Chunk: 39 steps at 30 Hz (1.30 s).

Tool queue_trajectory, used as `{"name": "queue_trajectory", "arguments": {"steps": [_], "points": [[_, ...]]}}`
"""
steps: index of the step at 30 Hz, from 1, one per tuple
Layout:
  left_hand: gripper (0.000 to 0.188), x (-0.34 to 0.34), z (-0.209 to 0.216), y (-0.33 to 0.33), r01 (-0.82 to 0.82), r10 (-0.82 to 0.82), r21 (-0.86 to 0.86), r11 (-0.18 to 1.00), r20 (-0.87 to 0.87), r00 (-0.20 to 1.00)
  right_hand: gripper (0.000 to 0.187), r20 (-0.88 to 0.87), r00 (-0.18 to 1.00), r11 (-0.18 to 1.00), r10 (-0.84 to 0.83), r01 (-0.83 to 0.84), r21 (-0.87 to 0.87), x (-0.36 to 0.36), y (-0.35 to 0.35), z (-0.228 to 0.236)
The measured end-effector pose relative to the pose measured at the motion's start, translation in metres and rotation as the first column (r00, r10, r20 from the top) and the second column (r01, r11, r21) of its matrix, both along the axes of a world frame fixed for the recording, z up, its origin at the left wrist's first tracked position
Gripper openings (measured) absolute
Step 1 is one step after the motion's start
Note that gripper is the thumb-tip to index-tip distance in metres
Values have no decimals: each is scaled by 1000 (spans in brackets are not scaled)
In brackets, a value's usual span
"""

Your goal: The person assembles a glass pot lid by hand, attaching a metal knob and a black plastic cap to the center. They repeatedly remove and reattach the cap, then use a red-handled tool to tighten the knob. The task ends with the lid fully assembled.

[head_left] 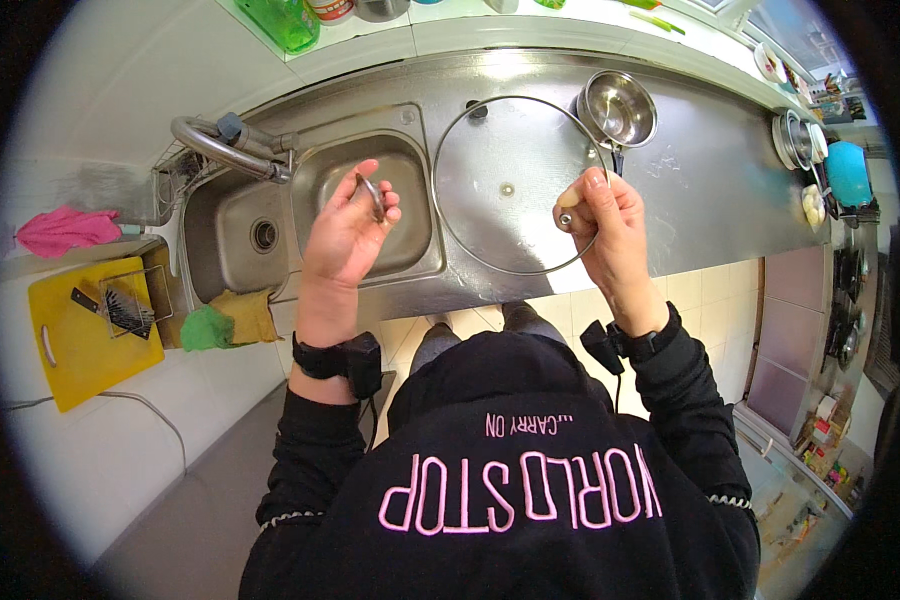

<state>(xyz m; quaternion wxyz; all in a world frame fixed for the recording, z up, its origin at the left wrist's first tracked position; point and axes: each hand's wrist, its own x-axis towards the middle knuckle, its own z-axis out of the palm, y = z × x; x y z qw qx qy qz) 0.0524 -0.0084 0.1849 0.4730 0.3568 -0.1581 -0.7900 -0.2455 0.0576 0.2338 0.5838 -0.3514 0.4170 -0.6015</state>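
My left hand [350,235] is raised over the edge of the right sink basin, palm up. Its fingers close on a small curved metal piece [374,199], dark and shiny, whose kind I cannot make out. To the right, my right hand [610,225] pinches a small round piece with a metal centre [566,219], possibly a lid knob. Between my hands a clear glass lid [470,235] with a thin metal rim and a small round fitting at its centre appears over the steel counter. My right hand overlaps its right rim; whether they touch, I cannot tell.
A steel saucepan [620,108] stands behind my right hand. The double sink [225,255] and its tap [220,145] are at left, with a yellow cutting board [80,345], a pink cloth [68,230] and a green sponge cloth [207,328]. Bowls [792,140] stand far right.
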Motion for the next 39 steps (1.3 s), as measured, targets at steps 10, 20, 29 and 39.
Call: {"name": "queue_trajectory", "arguments": {"steps": [10,20,29,39], "points": [[22,-13,-36,6,81,-82,22,996,100,992,41,65,996,998,60,-58,-30,-3,-2,0],[33,-16,-73,5,124,-123,94,988,-13,992,42,49,998,999,37,-35,-39,0,0,3],[33,-45,-51,14,229,-223,37,973,-121,967,40,80,987,990,136,-132,-45,-1,2,2],[51,-64,0,18,378,-437,-229,897,-333,835,34,224,955,980,195,-186,-65,3,7,5]]}}
